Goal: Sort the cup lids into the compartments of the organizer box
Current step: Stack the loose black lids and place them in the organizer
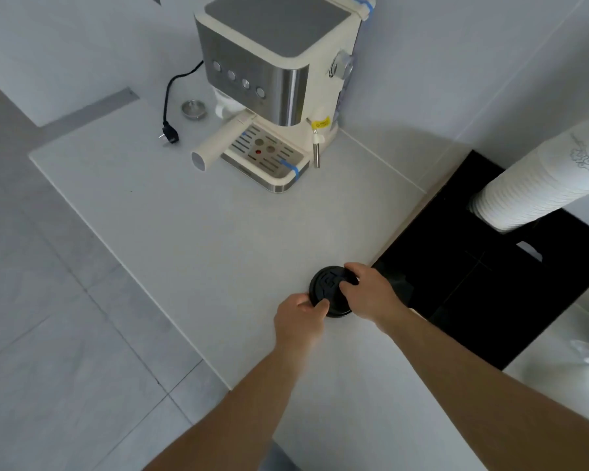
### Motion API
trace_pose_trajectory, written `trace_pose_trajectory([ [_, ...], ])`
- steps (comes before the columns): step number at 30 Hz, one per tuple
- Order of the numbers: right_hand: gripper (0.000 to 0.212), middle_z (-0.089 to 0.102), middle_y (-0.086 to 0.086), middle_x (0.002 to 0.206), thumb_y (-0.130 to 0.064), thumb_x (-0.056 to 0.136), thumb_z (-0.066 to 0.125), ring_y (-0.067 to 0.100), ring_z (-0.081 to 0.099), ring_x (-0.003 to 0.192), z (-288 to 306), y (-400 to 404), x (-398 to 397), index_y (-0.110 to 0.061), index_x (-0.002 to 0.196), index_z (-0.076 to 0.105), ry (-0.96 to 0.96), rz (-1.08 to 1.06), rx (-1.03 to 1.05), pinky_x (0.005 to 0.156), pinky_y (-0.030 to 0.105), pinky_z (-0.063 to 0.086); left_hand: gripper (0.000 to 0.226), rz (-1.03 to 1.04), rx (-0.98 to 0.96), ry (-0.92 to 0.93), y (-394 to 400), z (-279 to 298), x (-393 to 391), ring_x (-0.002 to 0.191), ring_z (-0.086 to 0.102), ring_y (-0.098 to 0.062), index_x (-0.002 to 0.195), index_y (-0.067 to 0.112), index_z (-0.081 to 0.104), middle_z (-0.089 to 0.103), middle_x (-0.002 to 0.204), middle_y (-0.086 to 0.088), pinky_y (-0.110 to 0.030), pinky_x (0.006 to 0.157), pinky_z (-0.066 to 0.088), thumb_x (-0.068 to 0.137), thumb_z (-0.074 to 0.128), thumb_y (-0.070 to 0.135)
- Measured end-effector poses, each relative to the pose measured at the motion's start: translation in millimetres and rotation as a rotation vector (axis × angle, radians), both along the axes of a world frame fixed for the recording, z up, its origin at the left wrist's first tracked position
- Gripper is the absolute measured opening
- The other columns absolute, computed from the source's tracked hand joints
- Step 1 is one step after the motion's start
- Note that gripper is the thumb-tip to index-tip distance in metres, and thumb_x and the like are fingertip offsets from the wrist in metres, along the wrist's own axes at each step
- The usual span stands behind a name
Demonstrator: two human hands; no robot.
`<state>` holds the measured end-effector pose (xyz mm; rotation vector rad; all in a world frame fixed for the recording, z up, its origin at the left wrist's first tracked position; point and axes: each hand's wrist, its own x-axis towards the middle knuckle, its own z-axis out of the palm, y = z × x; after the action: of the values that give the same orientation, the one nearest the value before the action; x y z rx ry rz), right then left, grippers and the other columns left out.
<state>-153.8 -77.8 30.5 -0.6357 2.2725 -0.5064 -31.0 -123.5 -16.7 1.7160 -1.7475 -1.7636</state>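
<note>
A stack of black round cup lids [327, 288] rests on the white counter just left of the black organizer box [483, 300]. My left hand [300, 319] grips the stack's near left rim, thumb on top. My right hand [369, 294] holds the far right rim, fingers curled over the top lid. The box stands at the counter's right side; its dark compartments are hard to make out. A tall stack of white paper cups [538, 185] leans out of its far compartment.
A cream and steel espresso machine [272, 83] stands at the back of the counter [170, 212], its portafilter handle [215, 144] pointing forward. A black power plug [169, 134] and a small metal cup [193, 109] lie to its left. The counter's left edge drops to a tiled floor.
</note>
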Motion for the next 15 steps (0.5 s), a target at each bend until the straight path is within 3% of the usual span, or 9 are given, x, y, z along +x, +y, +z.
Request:
trace_pose_trajectory([
  [4,0.049,0.054,0.007,0.143,-0.016,0.097,0.051,0.026,0.049,0.131,-3.1,-1.5,0.5,-0.015,0.145,0.047,-0.038,-0.014,0.023,0.105,0.032,0.041,0.02,-0.028,-0.033,0.002,-1.7,-0.2,1.8,0.066,0.058,-0.016,0.078,0.01,0.067,0.066,0.072,-0.001,-0.02,0.059,0.044,0.081,0.068,0.03],
  [6,0.048,0.056,0.007,0.14,-0.016,0.097,0.05,0.025,0.051,0.128,-4.9,-0.3,0.3,-0.017,0.145,0.047,-0.049,-0.025,0.017,0.1,0.03,0.042,0.026,-0.057,-0.044,-0.008,-4.2,1.1,1.6,0.061,0.056,-0.016,0.079,0.005,0.068,0.066,0.068,-0.003,-0.021,0.056,0.043,0.081,0.068,0.03],
  [9,0.044,0.058,0.007,0.135,-0.019,0.095,0.054,0.023,0.053,0.119,-8.1,2.9,1.4,-0.019,0.139,0.053,-0.046,-0.037,0.013,0.091,0.029,0.045,0.029,-0.119,-0.076,-0.066,-9.2,1.7,2.4,0.052,0.044,-0.016,0.069,0.005,0.059,0.05,0.055,0.001,-0.025,0.051,0.036,0.081,0.066,0.031],
  [11,0.044,0.055,0.007,0.134,-0.022,0.094,0.057,0.023,0.052,0.122,-8.9,5.8,2.9,-0.019,0.137,0.055,-0.05,-0.068,0.015,0.095,0.032,0.048,0.028,-0.148,-0.09,-0.091,-13.0,1.0,5.0,0.056,0.047,-0.017,0.072,0.005,0.063,0.054,0.058,0.0,-0.024,0.052,0.037,0.081,0.065,0.031],
  [13,0.042,0.055,0.005,0.127,-0.022,0.093,0.059,0.021,0.053,0.115,-8.7,9.0,4.1,-0.016,0.135,0.057,-0.065,-0.097,0.004,0.092,0.033,0.049,0.028,-0.18,-0.107,-0.106,-16.4,0.6,7.5,0.055,0.048,-0.015,0.075,0.004,0.065,0.055,0.059,0.001,-0.018,0.05,0.035,0.082,0.065,0.031],
  [15,0.035,0.056,-0.003,0.107,-0.021,0.094,0.059,0.018,0.054,0.103,-9.0,11.2,7.4,-0.013,0.128,0.062,-0.066,-0.106,-0.013,0.085,0.03,0.048,0.03,-0.23,-0.134,-0.122,-19.9,0.8,9.4,0.048,0.041,-0.01,0.066,0.008,0.056,0.045,0.052,0.004,-0.014,0.044,0.029,0.084,0.064,0.031],
])
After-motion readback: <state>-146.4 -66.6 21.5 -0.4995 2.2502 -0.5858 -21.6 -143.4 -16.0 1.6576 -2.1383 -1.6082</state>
